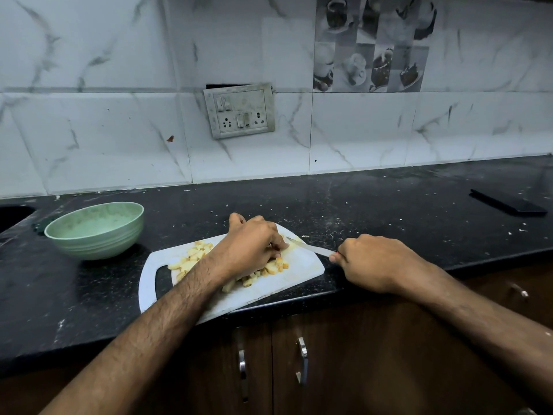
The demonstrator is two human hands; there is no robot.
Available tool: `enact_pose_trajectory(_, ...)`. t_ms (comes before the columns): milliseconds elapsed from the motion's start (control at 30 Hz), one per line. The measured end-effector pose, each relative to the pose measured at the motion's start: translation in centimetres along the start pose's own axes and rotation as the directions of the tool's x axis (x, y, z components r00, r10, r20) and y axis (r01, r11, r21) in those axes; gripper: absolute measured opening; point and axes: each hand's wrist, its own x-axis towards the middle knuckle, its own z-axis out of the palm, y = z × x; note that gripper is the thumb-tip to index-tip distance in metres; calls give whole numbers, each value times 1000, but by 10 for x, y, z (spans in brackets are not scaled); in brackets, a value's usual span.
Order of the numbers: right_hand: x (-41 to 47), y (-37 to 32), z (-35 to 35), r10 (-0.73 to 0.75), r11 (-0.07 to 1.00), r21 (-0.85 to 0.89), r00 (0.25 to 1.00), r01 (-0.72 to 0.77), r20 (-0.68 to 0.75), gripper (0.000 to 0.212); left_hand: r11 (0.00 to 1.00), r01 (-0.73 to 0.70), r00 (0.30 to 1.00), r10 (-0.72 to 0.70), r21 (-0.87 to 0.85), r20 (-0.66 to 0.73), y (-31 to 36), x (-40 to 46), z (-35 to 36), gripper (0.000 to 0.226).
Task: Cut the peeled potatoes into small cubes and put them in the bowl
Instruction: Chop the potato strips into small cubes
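A white cutting board (305,266) lies on the black counter, its near corner over the edge. Several small potato cubes (191,257) are piled on it. My left hand (254,244) lies over the cubes with its fingers curled down onto them; what is under the fingers is hidden. My right hand (371,262) grips the handle of a knife (309,248), whose blade points left toward my left fingertips, just above the board. A pale green bowl (94,230) stands to the left of the board, and no cubes show inside it.
The black counter (389,205) runs along a marble-tiled wall with a switch and socket plate (239,110). A dark phone (508,202) lies at the far right. A sink edge (12,214) shows at far left. Cabinet doors with metal handles (302,359) are below.
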Motion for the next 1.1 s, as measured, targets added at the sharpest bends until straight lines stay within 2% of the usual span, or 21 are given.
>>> enact_pose_trajectory(167,-2,-8,6,-31,999,-44,999,29,-35,37,1000,0,1000,-1,-10,-9,0,0,-1,20)
enact_pose_trajectory(300,-3,1,2,9,1000,2,1000,-9,-29,39,1000,2,1000,-2,-16,-13,0,-2,-2,20)
enact_pose_trajectory(600,-4,-5,1,-21,1000,5,1000,21,-2,38,999,20,999,-21,-40,-31,-1,-1,-3,18)
enact_pose_trajectory(733,-5,-9,10,-42,998,-44,998,39,-55,39,998,19,998,-22,-64,-51,0,-3,-4,16)
enact_pose_trajectory(867,-10,-2,9,-16,1000,11,998,16,-67,39,992,36,995,-47,-120,-92,-2,-5,-5,10)
enact_pose_trajectory(1100,-12,-5,6,-30,999,23,999,31,-41,39,993,10,994,-22,-114,-108,-3,-5,-5,9)
